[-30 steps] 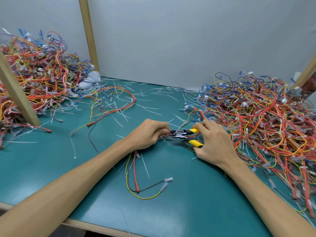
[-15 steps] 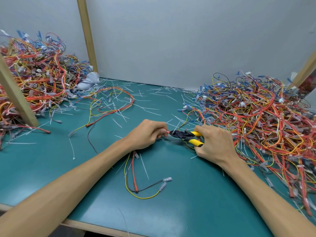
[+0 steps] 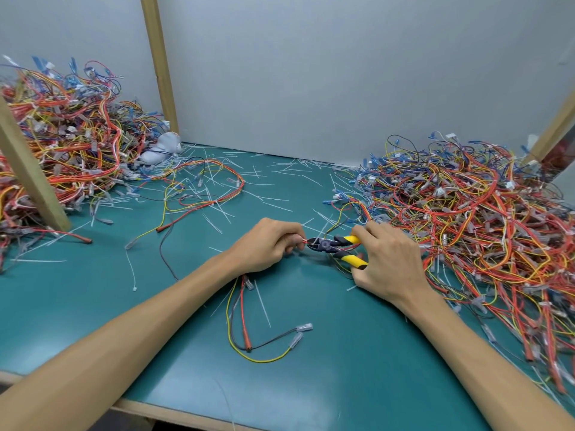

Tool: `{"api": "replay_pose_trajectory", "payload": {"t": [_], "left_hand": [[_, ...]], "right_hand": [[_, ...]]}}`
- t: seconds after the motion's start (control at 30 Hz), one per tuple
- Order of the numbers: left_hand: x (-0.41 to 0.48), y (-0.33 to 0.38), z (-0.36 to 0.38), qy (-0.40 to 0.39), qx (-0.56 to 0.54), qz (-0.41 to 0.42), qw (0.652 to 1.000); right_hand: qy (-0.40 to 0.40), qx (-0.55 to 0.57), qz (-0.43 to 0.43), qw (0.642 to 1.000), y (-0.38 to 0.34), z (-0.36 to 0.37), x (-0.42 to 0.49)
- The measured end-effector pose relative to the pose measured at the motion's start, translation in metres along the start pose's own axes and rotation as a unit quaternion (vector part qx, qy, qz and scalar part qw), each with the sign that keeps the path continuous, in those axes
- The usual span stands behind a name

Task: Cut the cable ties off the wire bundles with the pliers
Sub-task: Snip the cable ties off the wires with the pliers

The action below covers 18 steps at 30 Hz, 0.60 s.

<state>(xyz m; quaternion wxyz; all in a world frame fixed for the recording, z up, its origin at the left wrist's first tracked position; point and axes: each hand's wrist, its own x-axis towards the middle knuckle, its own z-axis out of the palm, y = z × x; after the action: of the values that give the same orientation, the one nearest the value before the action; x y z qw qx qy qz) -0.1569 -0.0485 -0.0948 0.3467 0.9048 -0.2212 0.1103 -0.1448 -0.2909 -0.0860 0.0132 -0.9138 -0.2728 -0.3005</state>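
1. Nearest, at 6 o'clock from the hands, the loose end of the wire bundle (image 3: 231,321) trails over the teal desk (image 3: 357,374). Its yellow, red and dark strands end in clear-sleeved terminals. It probably lies slack so that only the tied stretch needs lifting.
2. The left hand (image 3: 267,247) has its fingers curled round the bundle and pinches it just short of the tool's nose. This looks meant to steady the tie and offer it to the blades.
3. The pliers (image 3: 326,245) sit at 3 o'clock from that pinch, with the nose pointing to 9 o'clock. The blades look nearly together at the red strands, but the tie itself is too small to make out.
4. The right hand (image 3: 389,262) has its fingers wrapped round the yellow handles, gripping them. The snip seems to be the step in hand.
5. Cut ties (image 3: 263,307) lie as white strips around the hands and on toward 12 o'clock, likely left where they dropped.
6. The right heap (image 3: 466,219) at 2 o'clock lies just beside the right hand, probably the supply kept within reach.
7. The left heap (image 3: 62,135) at 10 o'clock is well apart. Whether it holds finished bundles I cannot tell.
8. Farthest, at 11 o'clock, a wooden post (image 3: 158,66) stands against the grey wall (image 3: 342,73).
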Motion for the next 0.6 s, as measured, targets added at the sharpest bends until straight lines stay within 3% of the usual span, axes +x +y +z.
{"api": "replay_pose_trajectory", "payload": {"t": [0.47,0.6], "left_hand": [[0.0004,0.0017,-0.0010,-0.010,0.008,0.000,1.000],[0.0001,0.0013,-0.0001,-0.006,0.005,0.001,1.000]], "right_hand": [[-0.065,-0.012,0.017,0.998,-0.0020,-0.0037,0.0007],[-0.038,0.006,0.008,0.999,-0.0003,-0.0019,0.0002]]}}
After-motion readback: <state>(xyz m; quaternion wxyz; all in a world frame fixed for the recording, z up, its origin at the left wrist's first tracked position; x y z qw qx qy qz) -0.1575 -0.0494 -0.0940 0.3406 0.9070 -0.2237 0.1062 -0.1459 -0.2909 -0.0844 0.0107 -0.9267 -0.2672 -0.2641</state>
